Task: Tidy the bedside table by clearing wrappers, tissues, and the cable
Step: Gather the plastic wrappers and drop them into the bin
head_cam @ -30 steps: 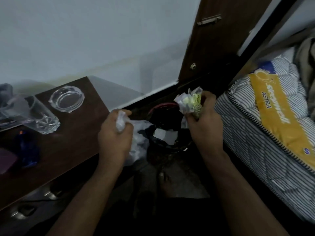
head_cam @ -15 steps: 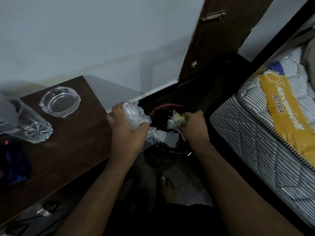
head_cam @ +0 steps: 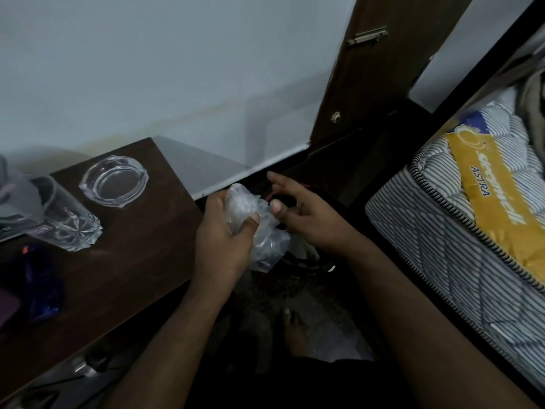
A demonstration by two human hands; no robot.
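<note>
So the job right now looks like dumping the clear wrapper into the bin, which is the dark thing with a thin red rim peeking out on the floor just past the table edge, mostly hidden behind the hands. The left hand is wrapped around the wrapper, thumb pressed across its front, grip closed on it, with a loose tail of plastic hanging below the palm. The wrapper sits just off the table's right edge, roughly over the bin as far as I can tell. The right hand is beside it, fingers spread and loose, holding nothing, thumb tip touching or nearly touching the plastic. If I were doing this, I'd scrunch the plastic tighter first, because crinkly film like that tends to spring back open and drift, then get the hand low over the bin mouth before letting go so it doesn't land on the floor. The right hand could push the dangling tail in. Both forearms reach forward and down from the bottom of the view, left wrist turned so the knuckles face the table. On the table there's an ashtray and a tipped glass further left, well away from the bin, so no need to worry about knocking them.
</note>
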